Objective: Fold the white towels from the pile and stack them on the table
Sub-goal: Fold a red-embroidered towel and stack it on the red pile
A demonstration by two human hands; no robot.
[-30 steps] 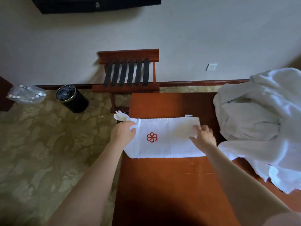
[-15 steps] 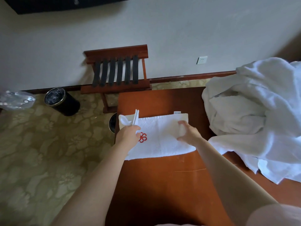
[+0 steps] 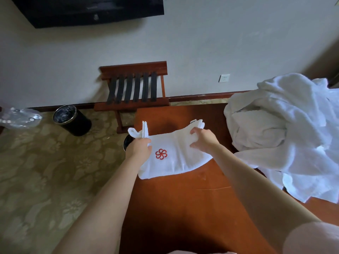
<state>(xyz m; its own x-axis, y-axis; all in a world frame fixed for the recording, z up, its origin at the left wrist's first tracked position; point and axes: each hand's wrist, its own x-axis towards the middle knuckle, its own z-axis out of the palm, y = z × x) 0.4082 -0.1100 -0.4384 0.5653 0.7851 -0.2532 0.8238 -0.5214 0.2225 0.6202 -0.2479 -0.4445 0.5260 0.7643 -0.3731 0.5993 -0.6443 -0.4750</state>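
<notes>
Two bare forearms reach up from the bottom of the frame over the reddish-brown table (image 3: 183,208), whose near part lies bare.

At the centre, the white towel (image 3: 176,164) with its red flower emblem (image 3: 161,154) is already folded to a narrow band, and both hands hold it. The left hand (image 3: 138,150) has its fingers curled round the left end, with a tuft of cloth standing up above the fist. The right hand (image 3: 202,140) pinches the cloth near the right end, fingers bent and thumb beneath.

A second ago the band lay flat and square on the table with the right fingers resting flat on it. Now that hand has closed and lifted, so the right part rises in a bow and its end layers fan out past the knuckles. The near edge still rests on the wood. I judge this to be the start of the crosswise fold, right end toward left, or of picking the towel up to place it. No finished stack shows on the table.

At the right edge, the pile (image 3: 284,134) of unfolded white towels is heaped on the table, just beside the right forearm.

Farther off on the patterned carpet (image 3: 36,180) stand a black bin (image 3: 72,120) and a clear plastic bag (image 3: 18,118) at the left edge, with a wooden luggage rack (image 3: 134,88) against the wall. A socket (image 3: 224,78) sits on the wall, and a dark screen (image 3: 88,10) fills the upper left.
</notes>
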